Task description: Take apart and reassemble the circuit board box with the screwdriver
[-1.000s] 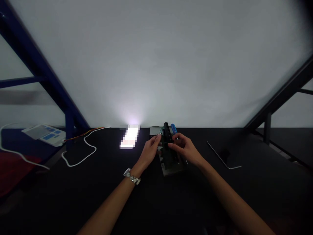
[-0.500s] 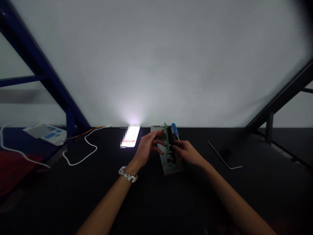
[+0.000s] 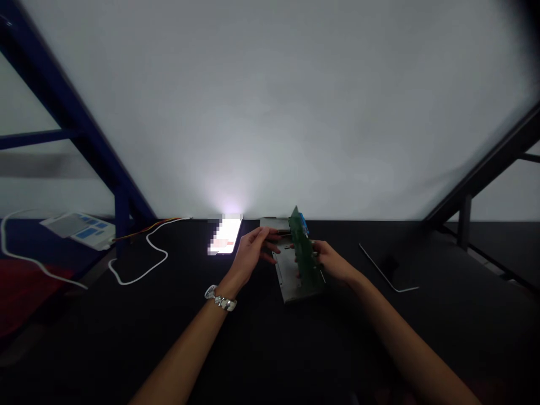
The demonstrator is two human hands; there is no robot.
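Observation:
A green circuit board [image 3: 306, 256] stands tilted on edge over a grey metal plate [image 3: 289, 281] on the black table. My right hand [image 3: 329, 260] grips the board from its right side, some fingers hidden behind it. Just left of the board, my left hand [image 3: 253, 250] is over the plate's left edge. It seems to hold a thin dark tool [image 3: 284, 232] between thumb and forefinger, while its other fingers are spread. Behind the board, part of a blue screwdriver handle [image 3: 304, 223] shows.
A lit phone [image 3: 226, 233] lies left of the plate, with a white cable [image 3: 158, 261] farther left. Printed sheets [image 3: 84, 229] are at the far left. A thin bent metal rod [image 3: 379, 270] lies on the right. Blue and dark frame beams slope at both sides.
The board has turned so that its flat green face shows instead of its component side, and it has shifted slightly right with my right hand. My left hand's fingers have drawn closer together, away from the board.

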